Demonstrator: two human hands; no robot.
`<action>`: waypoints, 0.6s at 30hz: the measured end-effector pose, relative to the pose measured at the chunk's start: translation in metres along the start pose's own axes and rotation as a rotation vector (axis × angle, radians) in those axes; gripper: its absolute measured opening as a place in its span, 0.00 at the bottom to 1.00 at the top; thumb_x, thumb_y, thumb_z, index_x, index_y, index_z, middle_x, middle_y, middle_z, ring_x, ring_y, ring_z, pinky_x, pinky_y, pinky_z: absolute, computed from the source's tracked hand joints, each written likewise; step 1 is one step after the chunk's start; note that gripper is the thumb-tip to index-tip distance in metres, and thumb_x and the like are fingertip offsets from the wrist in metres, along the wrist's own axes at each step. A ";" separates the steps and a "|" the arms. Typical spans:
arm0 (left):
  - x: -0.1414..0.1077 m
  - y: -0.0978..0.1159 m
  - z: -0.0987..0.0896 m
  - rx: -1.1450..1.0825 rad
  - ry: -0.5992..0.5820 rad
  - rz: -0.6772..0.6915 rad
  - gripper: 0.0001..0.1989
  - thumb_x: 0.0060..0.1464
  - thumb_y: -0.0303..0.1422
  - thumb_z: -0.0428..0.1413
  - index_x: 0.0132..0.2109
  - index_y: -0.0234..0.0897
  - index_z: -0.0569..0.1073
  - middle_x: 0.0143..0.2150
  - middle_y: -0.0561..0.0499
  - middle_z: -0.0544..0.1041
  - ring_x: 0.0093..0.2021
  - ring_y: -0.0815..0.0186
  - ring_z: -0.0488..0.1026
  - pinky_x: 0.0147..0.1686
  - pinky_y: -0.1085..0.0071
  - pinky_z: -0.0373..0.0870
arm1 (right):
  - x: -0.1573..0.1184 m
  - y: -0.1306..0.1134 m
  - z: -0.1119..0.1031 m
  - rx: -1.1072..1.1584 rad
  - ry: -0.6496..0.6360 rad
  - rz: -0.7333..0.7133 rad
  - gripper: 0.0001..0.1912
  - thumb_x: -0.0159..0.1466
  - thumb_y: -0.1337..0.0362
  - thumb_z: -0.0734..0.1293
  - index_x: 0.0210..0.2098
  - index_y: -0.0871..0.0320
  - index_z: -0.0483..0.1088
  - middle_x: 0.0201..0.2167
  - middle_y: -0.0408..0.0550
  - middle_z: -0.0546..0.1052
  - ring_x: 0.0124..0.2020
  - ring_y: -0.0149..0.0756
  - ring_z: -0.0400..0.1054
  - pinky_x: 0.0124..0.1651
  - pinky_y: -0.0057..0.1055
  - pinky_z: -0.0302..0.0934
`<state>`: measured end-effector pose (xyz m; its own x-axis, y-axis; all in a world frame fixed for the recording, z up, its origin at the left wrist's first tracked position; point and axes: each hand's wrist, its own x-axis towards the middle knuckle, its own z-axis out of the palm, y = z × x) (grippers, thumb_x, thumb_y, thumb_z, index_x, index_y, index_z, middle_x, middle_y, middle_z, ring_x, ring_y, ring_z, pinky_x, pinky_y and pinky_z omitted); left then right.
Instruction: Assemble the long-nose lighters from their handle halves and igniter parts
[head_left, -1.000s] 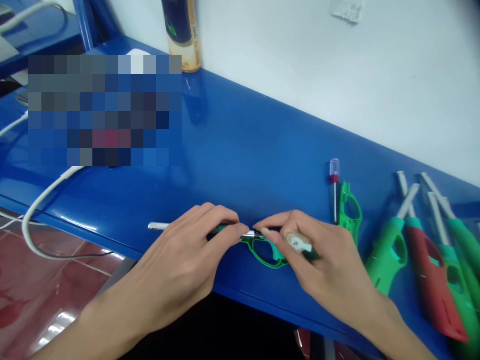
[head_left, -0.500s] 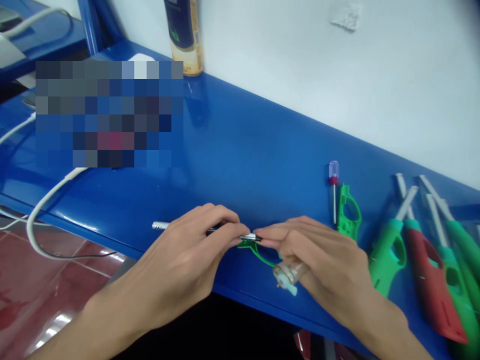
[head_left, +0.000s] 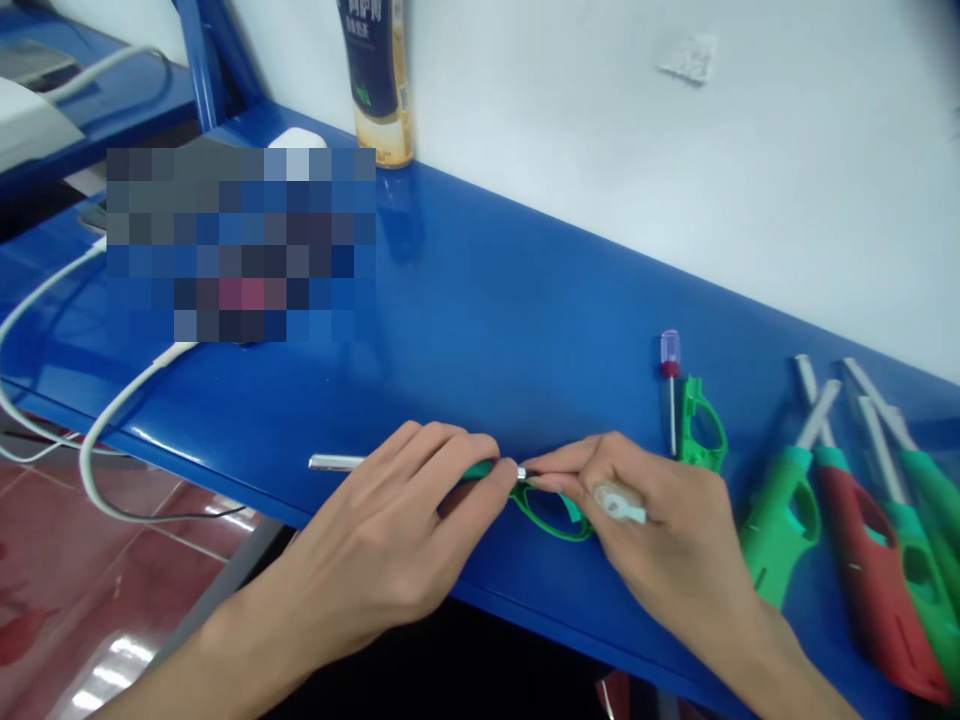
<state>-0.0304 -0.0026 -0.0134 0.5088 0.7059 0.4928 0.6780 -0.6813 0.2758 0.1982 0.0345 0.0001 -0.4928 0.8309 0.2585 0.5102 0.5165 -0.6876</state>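
Observation:
My left hand [head_left: 420, 510] is closed round a thin metal tube [head_left: 335, 462], whose silver end sticks out to the left, with a bit of green at my fingers. My right hand [head_left: 645, 510] pinches the small dark and silver piece at the tube's right end. A clear part with a whitish tip [head_left: 621, 504] is tucked in my right fingers. Between my hands, a green plastic shell with a loop [head_left: 559, 528] lies low against the blue surface; its left part is hidden by my left hand.
A purple-handled screwdriver [head_left: 671, 390] and a green half shell [head_left: 703, 425] lie behind my right hand. Green lighters and a red lighter [head_left: 874, 560] lie at the right. A bottle [head_left: 382, 90] stands by the wall; white cables [head_left: 112, 400] cross the left of the blue table [head_left: 487, 300].
Green now shows at my left fingers, where dark metal showed. The clear part has turned and moved up in my right hand. The whole view has shifted slightly.

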 end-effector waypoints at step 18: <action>-0.004 -0.009 0.003 -0.210 -0.055 -0.122 0.22 0.64 0.14 0.47 0.58 0.34 0.72 0.54 0.45 0.73 0.48 0.66 0.72 0.44 0.70 0.72 | -0.003 0.003 -0.006 0.025 -0.108 -0.015 0.16 0.67 0.80 0.64 0.32 0.53 0.59 0.42 0.36 0.82 0.46 0.29 0.78 0.48 0.26 0.71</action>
<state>-0.0371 0.0015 -0.0204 0.4619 0.7911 0.4009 0.6143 -0.6115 0.4988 0.2059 0.0345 0.0014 -0.5738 0.7954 0.1952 0.4853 0.5222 -0.7013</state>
